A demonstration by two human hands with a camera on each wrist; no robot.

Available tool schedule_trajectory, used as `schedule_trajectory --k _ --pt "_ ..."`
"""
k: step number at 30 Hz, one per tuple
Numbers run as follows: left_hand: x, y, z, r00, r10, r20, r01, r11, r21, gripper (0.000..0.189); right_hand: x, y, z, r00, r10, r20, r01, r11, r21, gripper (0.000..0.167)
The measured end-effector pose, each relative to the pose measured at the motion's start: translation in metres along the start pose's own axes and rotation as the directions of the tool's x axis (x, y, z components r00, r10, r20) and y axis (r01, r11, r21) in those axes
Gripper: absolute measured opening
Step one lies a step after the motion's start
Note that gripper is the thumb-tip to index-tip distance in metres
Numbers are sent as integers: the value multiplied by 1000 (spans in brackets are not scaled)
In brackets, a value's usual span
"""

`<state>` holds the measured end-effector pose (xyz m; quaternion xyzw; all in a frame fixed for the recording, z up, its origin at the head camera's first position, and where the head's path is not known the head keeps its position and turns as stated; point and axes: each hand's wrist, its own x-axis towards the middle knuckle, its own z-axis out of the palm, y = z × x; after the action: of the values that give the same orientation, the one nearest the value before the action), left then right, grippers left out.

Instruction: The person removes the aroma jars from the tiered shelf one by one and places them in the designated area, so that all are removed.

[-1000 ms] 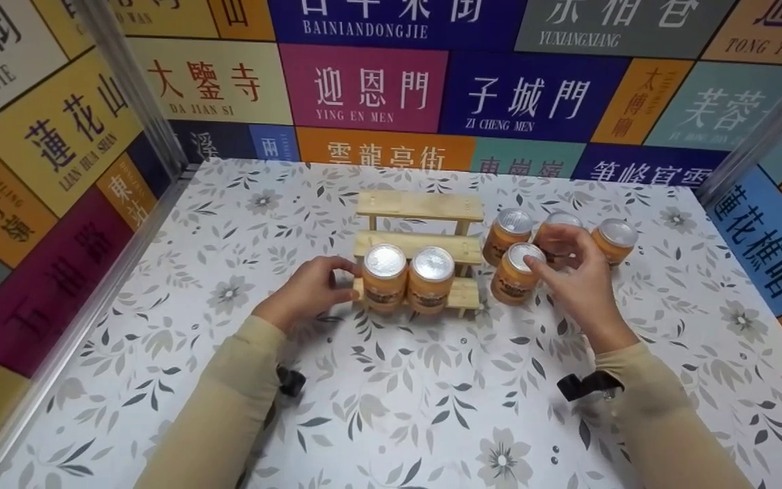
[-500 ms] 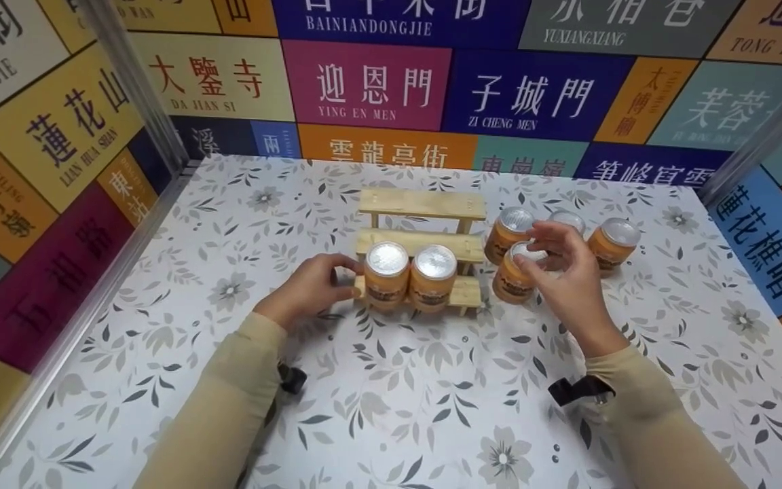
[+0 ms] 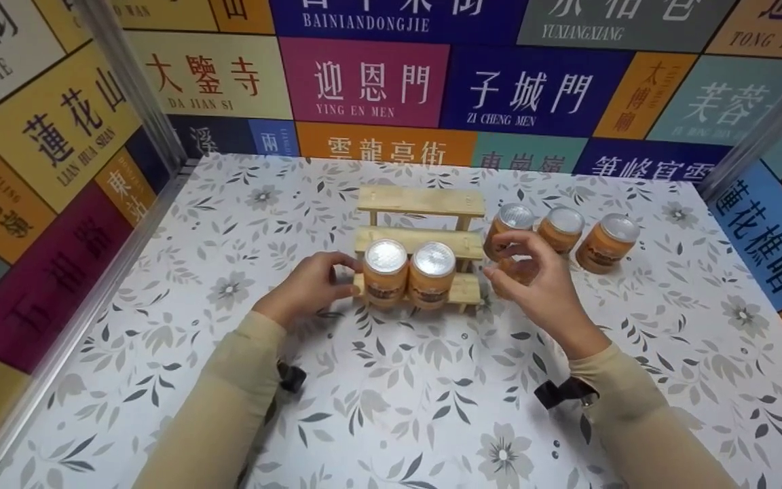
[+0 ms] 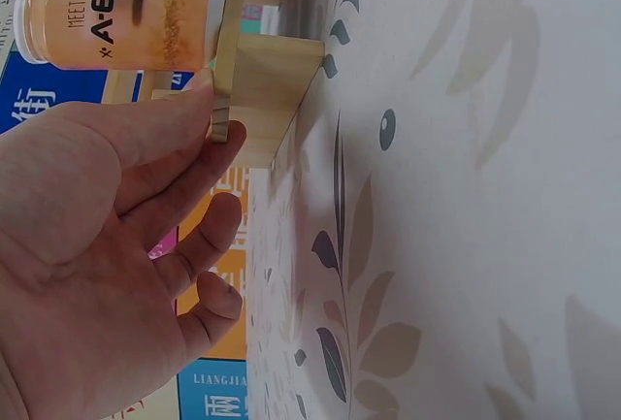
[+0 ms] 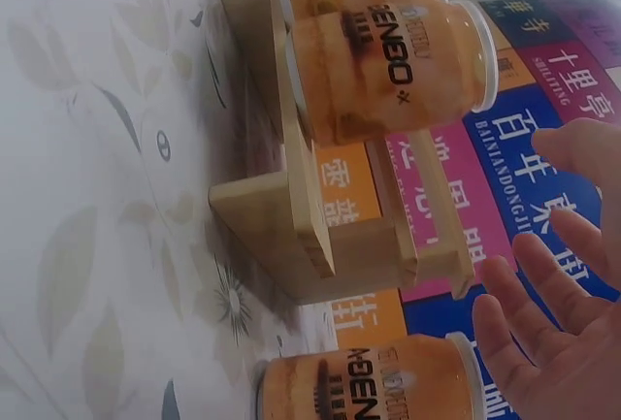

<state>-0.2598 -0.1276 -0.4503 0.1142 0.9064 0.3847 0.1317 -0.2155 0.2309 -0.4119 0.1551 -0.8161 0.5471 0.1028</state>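
A three-step wooden stand bears two orange jars with silver lids, a left jar and a right jar, side by side on its lowest step. My left hand pinches the left end of that step; in the left wrist view the thumb lies on top of the board and the index finger below. Right of the stand, my right hand hovers over another orange jar, largely hidden in the head view. In the right wrist view its fingers are spread and loosely bent, apart from the nearby jar.
Behind my right hand stand a jar near the stand, a middle jar and a far-right jar. A floral-patterned cloth covers the table. Panels with large lettering wall in the back and sides.
My right hand has moved left, from the right side of the front jar to over it, baring the middle jar behind. My left hand still holds the stand.
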Motion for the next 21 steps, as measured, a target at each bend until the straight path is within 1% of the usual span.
schedule_trajectory --k 2,5,8,12,17,21 --pt "0 0 -1 1000 9 -2 -9 1000 0 35 2 6 4 999 -2 32 2 1000 5 45" --pt "-1 -1 -1 1000 11 -6 -11 1000 -5 36 4 12 9 997 -3 79 4 1000 -17 46" --pt "0 -1 -1 1000 -1 -11 1 1000 -9 36 4 12 15 992 13 125 -8 999 -40 51" --pt "2 1 0 1000 -5 -9 5 1000 -7 37 4 12 20 985 33 171 -26 999 -41 56" --pt "3 3 0 1000 0 -4 -1 1000 -15 38 4 12 25 981 34 192 -33 999 -6 58" --pt "1 1 -1 1000 -17 0 17 1000 -14 38 3 13 34 981 19 191 -19 1000 -2 60"
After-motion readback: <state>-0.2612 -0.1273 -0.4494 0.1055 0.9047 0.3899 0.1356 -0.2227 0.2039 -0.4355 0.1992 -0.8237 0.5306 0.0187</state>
